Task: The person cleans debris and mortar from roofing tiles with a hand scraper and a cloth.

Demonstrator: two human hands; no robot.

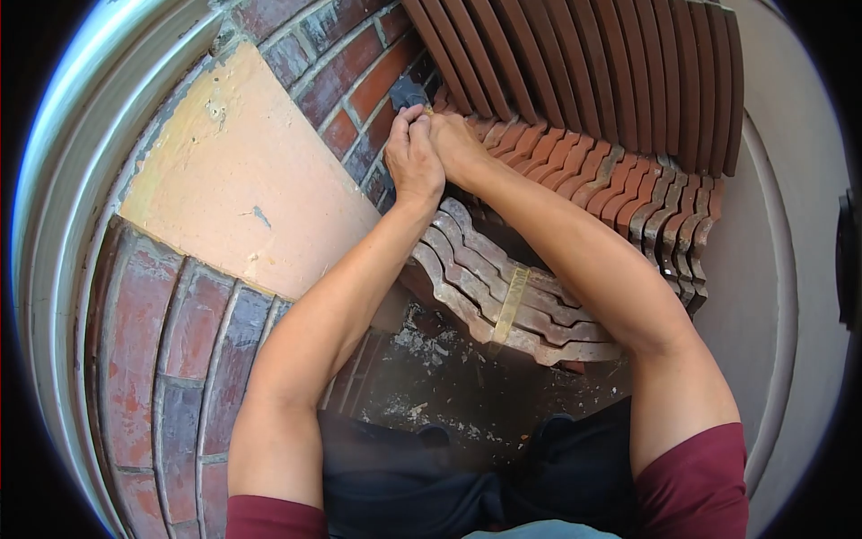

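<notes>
My left hand (414, 163) and my right hand (456, 148) are pressed together at the brick wall (346, 76), both closed around a scraper. The scraper's flat grey blade (407, 92) shows just beyond my fingers, against the bricks. A small yellowish bit shows at its base; the rest of the handle is hidden in my hands. Close by on the right are stacked reddish roof tiles (584, 171). Below my right forearm lies a bundle of paler, weathered tiles (485, 287) with a yellowish strap (510, 305) across it.
Tall brown tiles (611, 72) stand upright in a row at the back right. A peach plastered patch (242, 171) covers part of the wall. Pale debris (422, 341) lies on the dark floor near my knees. A pale wall (763, 225) closes off the right.
</notes>
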